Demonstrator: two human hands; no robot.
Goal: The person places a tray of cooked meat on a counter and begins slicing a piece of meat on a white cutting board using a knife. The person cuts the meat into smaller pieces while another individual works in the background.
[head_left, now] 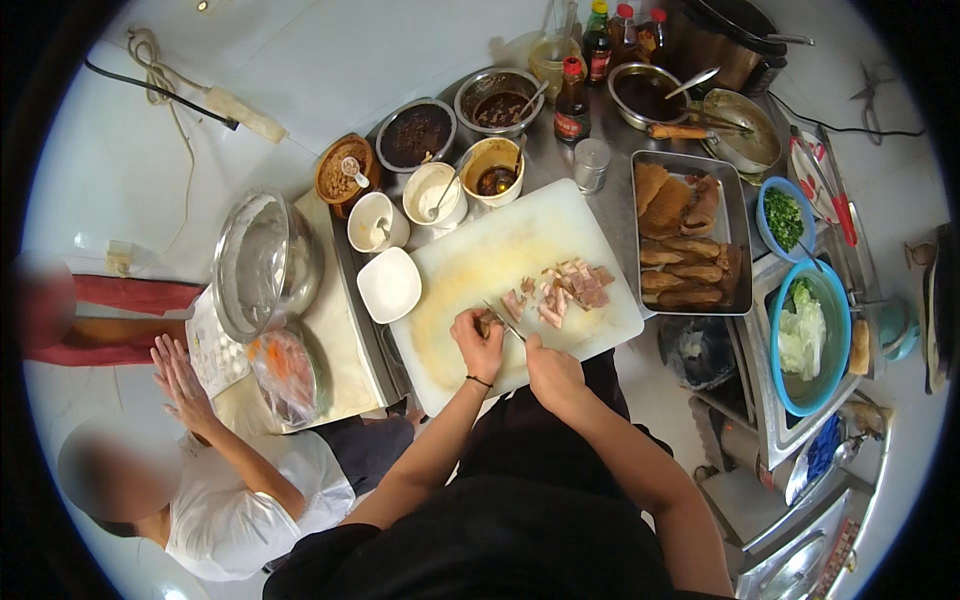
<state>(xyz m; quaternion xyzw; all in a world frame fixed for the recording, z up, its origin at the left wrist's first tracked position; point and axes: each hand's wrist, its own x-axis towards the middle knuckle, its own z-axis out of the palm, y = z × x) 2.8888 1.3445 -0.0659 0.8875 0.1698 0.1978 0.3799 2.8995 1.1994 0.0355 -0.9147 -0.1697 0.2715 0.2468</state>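
My left hand (478, 338), with a dark band at the wrist, has its fingers curled on a small brown piece of meat (485, 322) on the white cutting board (440, 280). My right hand (553, 372) is closed round the handle of a knife (508, 322), whose blade is beside the fingers of my left hand. Sliced pink and brown meat (570, 288) lies in a loose pile on the board, right of the blade.
A metal tray (692, 308) of brown cooked pieces stands right of the board, near blue bowls (843, 335) of greens. Sauce bowls (418, 135) and bottles (572, 105) line the back. Left are a steel bowl (235, 270) and a person in white (240, 510).
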